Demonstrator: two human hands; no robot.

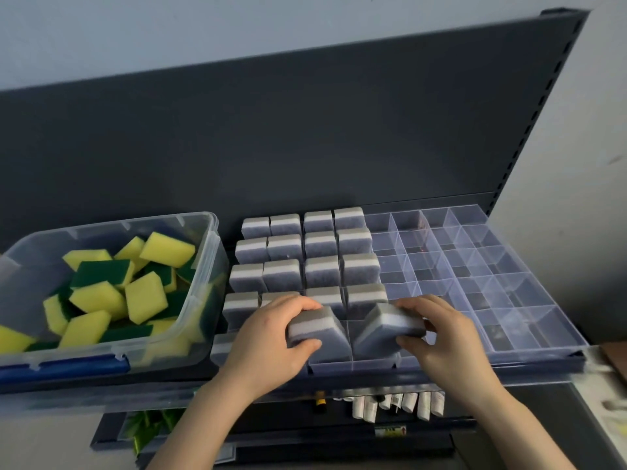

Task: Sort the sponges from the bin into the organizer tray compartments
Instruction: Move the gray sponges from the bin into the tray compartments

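Note:
A clear organizer tray [539, 344] lies on a dark shelf. Its left half holds several grey-and-white sponges [322, 245] standing in compartments; its right half shows bare compartments. My left hand [268, 340] grips a grey sponge [315, 329] tilted over a front-row compartment. My right hand [441, 337] grips a second grey sponge [386, 329] tilted over the compartment beside it. To the left stands a clear bin [207, 266] with several yellow-and-green sponges [98, 286].
A dark back panel [305, 137] rises behind the tray. Below the shelf edge hang small white tubes [397, 403] and a green packet [149, 425]. A pale object [607, 364] sits at the right edge.

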